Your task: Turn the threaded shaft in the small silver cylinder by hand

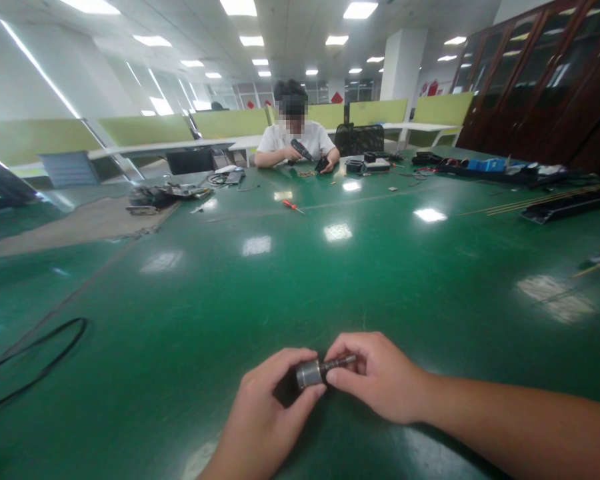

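A small silver cylindrical motor [309, 375] with a ridged, screw-like shaft lies between my two hands, low over the green table [230, 293]. My left hand [270, 407] is closed around the motor's body, thumb below and fingers above. On the right, my right hand [375, 377] pinches the threaded shaft [336, 363] where it leaves the body. The shaft's tip points right, toward my right palm. The fingers on the motor's far side are partly hidden.
A black cable [55, 353] loops at the left. Farther off lie an orange screwdriver [291, 206] and a pile of parts [165, 195]. Across the table a person [295, 137] holds a power drill [301, 149] and a dark part. A blue box [486, 165] stands back right.
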Demonstrator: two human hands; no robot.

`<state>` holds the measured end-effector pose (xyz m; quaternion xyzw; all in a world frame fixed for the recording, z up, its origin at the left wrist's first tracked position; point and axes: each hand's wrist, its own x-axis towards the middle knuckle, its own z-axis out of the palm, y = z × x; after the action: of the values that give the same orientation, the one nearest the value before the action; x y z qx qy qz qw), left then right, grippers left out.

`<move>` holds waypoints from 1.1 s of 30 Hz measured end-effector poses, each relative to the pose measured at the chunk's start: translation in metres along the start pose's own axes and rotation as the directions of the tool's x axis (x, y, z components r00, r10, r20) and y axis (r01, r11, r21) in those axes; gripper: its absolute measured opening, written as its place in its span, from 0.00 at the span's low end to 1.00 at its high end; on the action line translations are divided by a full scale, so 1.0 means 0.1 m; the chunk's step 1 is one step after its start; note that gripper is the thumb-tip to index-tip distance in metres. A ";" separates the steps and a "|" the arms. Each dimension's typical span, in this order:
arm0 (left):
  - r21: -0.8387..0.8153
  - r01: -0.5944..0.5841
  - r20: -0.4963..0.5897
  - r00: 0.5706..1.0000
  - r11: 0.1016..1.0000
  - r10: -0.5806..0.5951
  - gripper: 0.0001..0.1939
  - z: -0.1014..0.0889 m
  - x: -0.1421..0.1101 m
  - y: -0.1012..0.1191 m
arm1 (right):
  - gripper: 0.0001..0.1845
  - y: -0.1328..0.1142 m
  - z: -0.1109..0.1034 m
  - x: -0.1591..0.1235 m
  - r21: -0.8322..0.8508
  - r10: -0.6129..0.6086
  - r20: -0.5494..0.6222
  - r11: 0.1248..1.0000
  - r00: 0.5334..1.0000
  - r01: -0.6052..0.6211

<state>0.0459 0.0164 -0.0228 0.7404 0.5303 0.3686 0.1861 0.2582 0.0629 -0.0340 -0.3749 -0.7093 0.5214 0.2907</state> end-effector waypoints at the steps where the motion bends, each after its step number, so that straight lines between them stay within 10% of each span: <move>1: 0.003 0.000 -0.001 1.000 1.000 0.000 0.11 0.00 0.00 0.00 | 0.04 0.00 0.00 0.00 -0.002 0.001 0.003 1.000 1.000 -0.001; 33: 0.057 -0.053 -0.061 0.997 0.997 0.057 0.11 -0.05 0.00 0.01 | 0.03 0.05 0.01 0.01 0.081 -0.003 0.004 0.997 1.000 0.002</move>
<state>0.0427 0.0159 -0.0186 0.7478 0.5254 0.3816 0.1385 0.2576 0.0642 -0.0386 -0.3609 -0.6887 0.5500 0.3049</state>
